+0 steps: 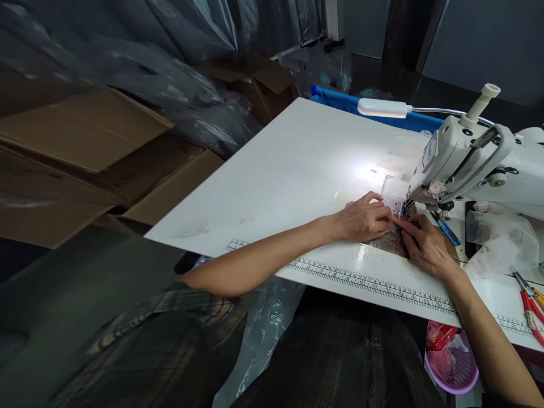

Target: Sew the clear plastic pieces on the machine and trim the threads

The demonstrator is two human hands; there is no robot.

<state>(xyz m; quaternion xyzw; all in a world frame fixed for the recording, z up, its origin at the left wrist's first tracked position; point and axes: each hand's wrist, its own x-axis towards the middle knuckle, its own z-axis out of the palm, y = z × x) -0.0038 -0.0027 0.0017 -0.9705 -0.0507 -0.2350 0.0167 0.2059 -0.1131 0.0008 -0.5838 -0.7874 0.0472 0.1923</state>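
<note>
A thin see-through piece with small red marks lies at the needle of a white sewing machine. Just left of the presser foot, my left hand has its fingers curled and closed on the piece. My right hand is in front of the needle, thumb and forefinger pinched at the near edge, its fingertips close to the left ones. What lies under the fingers is partly hidden. A blue-handled small tool rests right of the needle, beyond my right hand.
Along the front edge of the white table runs a printed ruler. Red-handled pliers and a crumpled clear bag lie at right. A lamp hangs behind. Below sits a purple basket; cardboard boxes stand left.
</note>
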